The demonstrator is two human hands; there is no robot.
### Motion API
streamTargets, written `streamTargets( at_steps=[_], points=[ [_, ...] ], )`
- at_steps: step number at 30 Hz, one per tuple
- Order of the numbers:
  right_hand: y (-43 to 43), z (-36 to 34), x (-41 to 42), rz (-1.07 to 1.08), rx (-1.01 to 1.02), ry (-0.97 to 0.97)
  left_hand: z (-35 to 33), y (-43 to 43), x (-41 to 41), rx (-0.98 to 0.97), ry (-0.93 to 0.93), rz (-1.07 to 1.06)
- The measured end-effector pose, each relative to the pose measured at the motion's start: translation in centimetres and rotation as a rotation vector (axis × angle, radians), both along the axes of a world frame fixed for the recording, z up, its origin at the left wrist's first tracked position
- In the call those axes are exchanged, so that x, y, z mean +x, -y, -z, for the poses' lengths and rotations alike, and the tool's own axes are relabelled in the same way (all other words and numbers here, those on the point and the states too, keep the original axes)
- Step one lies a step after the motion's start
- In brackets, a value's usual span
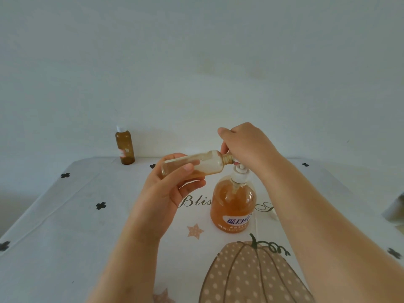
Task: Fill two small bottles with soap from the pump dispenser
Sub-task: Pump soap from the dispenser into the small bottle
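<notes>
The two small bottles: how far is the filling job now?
Done: the small brown plastic bottle with white cap stands closed, far left, and looks full. In hand: the left hand holds the small clear plastic bottle on its side, neck at the nozzle of the large orange pump dispenser, which the right hand grips at the top. Left: it holds little soap; more pumping, then capping.

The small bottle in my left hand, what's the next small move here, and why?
Probably press the head of the pump dispenser down with the right hand, whose fingers curl over it. The left hand holds the small bottle tilted almost flat, its open neck at the spout, and only a thin layer of soap lies inside.
</notes>
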State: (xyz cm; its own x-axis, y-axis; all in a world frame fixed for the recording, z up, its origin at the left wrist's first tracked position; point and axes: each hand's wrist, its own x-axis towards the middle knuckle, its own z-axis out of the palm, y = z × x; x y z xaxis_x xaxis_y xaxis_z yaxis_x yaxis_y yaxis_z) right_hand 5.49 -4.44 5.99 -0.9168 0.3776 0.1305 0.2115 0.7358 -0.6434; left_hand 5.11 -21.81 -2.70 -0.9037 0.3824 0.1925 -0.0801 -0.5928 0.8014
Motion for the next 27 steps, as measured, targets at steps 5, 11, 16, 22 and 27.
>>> streamTargets(
  at_steps=[5,11,16,22,27],
  points=[
    [0.1,0.3,-0.1,-0.006,0.026,0.029,0.0,-0.1,0.0,0.003,0.009,0.004],
    [0.2,0.4,-0.2,-0.014,0.057,0.031,0.1,-0.2,0.1,-0.011,0.015,-0.014],
    [-0.3,0.6,-0.2,-0.017,0.027,0.013,0.2,-0.2,0.0,-0.019,0.006,-0.009],
    [-0.3,1.9,-0.4,-0.028,-0.001,-0.004,0.4,-0.1,-0.4,-0.033,0.004,-0.020],
    [-0.5,1.8,-0.4,-0.024,-0.024,0.005,0.4,-0.1,-0.3,-0.035,0.004,-0.002]
  ],
)
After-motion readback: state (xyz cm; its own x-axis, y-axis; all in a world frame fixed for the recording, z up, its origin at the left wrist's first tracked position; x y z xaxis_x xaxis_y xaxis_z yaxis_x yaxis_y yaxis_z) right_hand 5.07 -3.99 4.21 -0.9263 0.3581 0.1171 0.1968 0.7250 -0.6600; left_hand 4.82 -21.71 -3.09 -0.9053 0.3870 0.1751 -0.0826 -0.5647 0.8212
